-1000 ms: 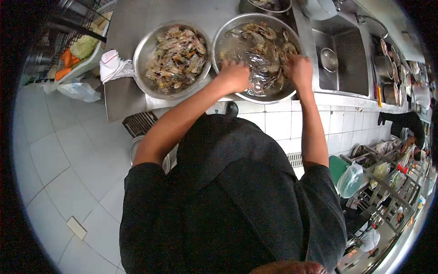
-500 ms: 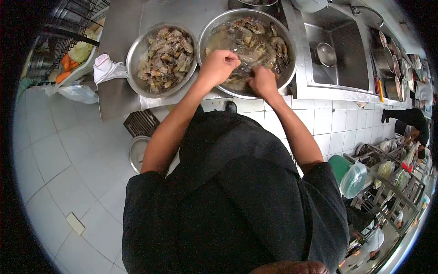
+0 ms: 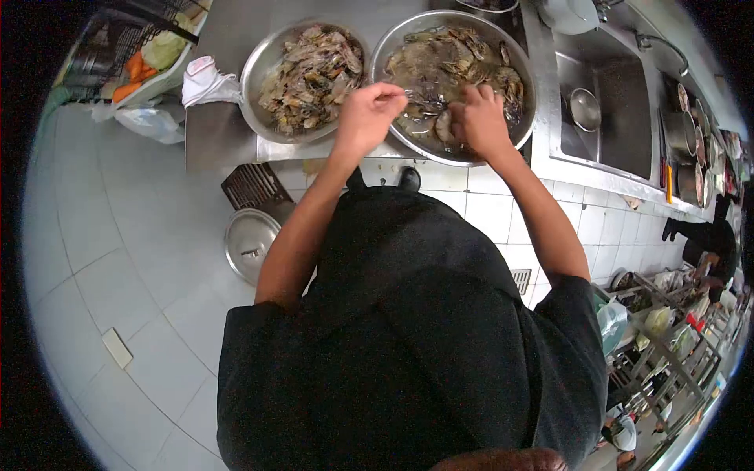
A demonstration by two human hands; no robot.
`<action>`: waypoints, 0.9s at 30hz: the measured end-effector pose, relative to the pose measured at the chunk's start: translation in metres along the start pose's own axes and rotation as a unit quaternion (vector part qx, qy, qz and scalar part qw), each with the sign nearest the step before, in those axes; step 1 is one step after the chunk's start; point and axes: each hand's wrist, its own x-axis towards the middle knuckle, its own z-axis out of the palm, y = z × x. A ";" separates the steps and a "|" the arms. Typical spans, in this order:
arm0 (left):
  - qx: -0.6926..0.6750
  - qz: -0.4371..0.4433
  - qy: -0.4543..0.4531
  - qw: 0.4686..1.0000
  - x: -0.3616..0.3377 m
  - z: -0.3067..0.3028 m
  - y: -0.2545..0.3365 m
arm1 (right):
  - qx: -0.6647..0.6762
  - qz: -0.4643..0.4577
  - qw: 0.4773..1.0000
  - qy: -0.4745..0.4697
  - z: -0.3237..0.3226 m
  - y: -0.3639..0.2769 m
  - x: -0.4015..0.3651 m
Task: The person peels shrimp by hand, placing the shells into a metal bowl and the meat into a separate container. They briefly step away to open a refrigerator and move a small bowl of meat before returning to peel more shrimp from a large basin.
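Observation:
A wide metal basin holds murky water and several shrimp. Over its near left rim is my left hand, thumb and fingertips pinched together; anything between them is too small to make out. My right hand reaches into the basin's near right part with bent fingers. A curled shrimp sits against its thumb side, seemingly gripped there. Left of the basin, a second metal bowl is heaped with shrimp or shrimp pieces.
A white cloth lies on the counter's left end, near a crate of carrots and cabbage. To the right is a sink with a strainer. A lid lies low beside me. Another person is at far right.
The view has shifted, so the counter sits further right and higher. My right hand has changed its pose among the shrimp, with a curled shrimp now showing beside it. My left hand stays pinched.

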 end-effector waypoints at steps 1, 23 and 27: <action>0.025 -0.012 -0.013 1.000 -0.002 0.006 0.008 | 0.016 -0.001 0.999 0.039 -0.003 -0.002 0.001; -0.098 0.084 0.205 0.970 0.002 -0.025 0.011 | 0.377 -0.021 0.925 0.047 -0.045 -0.080 0.107; -0.093 0.075 0.238 0.964 0.001 -0.069 -0.004 | 0.329 -0.069 0.940 0.055 -0.035 -0.116 0.141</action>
